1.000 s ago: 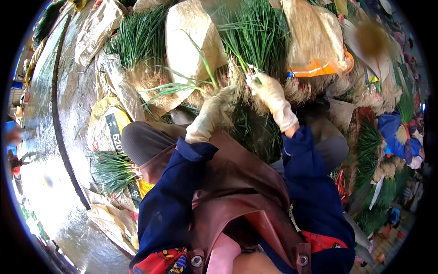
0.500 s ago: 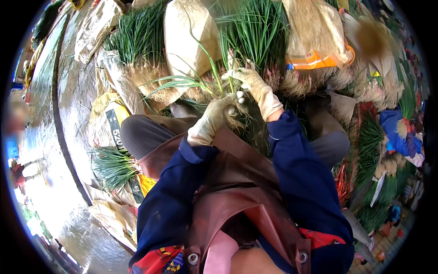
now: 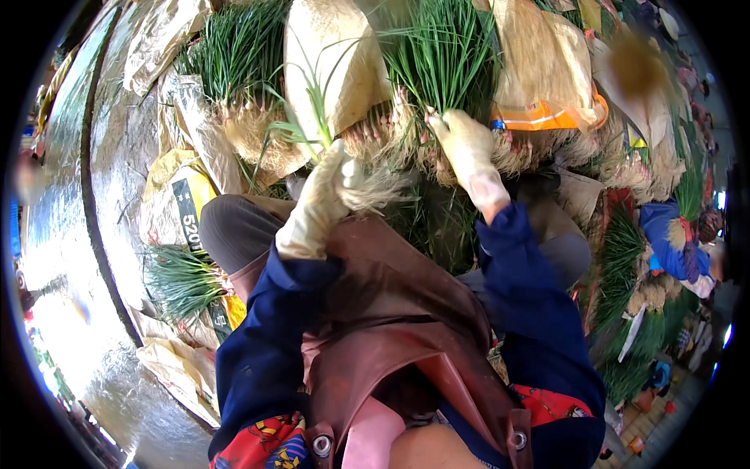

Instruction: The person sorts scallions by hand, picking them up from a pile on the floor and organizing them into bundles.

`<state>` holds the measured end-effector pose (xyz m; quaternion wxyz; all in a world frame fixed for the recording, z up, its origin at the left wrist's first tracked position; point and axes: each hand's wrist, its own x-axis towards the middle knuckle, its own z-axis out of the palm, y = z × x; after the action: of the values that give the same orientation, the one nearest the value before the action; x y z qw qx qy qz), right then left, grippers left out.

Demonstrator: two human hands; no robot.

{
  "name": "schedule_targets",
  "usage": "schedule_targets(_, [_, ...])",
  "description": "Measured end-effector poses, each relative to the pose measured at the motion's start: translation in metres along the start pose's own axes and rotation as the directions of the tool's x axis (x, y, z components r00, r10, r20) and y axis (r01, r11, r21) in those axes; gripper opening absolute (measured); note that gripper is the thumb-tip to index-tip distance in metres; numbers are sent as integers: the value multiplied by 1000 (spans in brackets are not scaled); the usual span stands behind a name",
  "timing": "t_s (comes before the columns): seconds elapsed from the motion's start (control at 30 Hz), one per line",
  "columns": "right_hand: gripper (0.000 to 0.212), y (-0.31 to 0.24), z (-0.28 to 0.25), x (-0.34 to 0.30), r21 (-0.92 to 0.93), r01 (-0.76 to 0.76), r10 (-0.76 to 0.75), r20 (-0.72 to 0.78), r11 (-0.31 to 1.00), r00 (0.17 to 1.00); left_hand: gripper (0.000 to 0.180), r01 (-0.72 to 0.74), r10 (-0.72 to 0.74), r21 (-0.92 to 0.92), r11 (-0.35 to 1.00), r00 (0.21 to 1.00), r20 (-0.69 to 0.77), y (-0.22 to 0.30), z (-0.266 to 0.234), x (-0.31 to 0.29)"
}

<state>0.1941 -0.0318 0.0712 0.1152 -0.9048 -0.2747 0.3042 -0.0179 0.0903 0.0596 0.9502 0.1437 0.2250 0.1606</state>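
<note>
My left hand [image 3: 316, 205], in a pale work glove, is closed round a few spring onions [image 3: 320, 117]. Their green leaves point up and away, while white bulbs and a tuft of pale roots [image 3: 375, 191] stick out on the right side of the fist. My right hand [image 3: 466, 148], gloved too, touches the lower stems of a big bunch of spring onions [image 3: 445, 62] straight ahead. Its thumb and forefinger come together by a reddish bulb there; what lies between them is too small to make out.
A cream sack [image 3: 332, 62] lies between the big bunch and another bunch [image 3: 242, 59] on the left. Another sack with an orange edge [image 3: 543, 66] covers roots on the right. A small bunch [image 3: 183, 281] rests beside my left knee, near the wet floor [image 3: 55, 234].
My hands have parted. The left has drawn left with the spring onions, whose leaves now stand more upright; the right has moved right to the big bunch.
</note>
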Motion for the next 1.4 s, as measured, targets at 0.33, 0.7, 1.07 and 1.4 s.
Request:
schedule_targets(0.33, [9,6,41,-18,-267,395,-464,-293,879,836,25,305,-165,390,869,920,-354,-44,19,63])
schedule_targets(0.7, [11,0,11,41,92,0,17,-179,996,984,27,194,-187,51,980,975,-122,-26,-16,42])
schedule_targets(1.07, [23,-21,30,-59,-302,418,-488,-212,857,847,20,309,-300,14,951,933,-199,-58,-17,56])
schedule_targets(1.4, [34,-8,67,-31,-83,405,-410,-301,911,861,21,449,-363,430,784,892,-270,-38,-24,17])
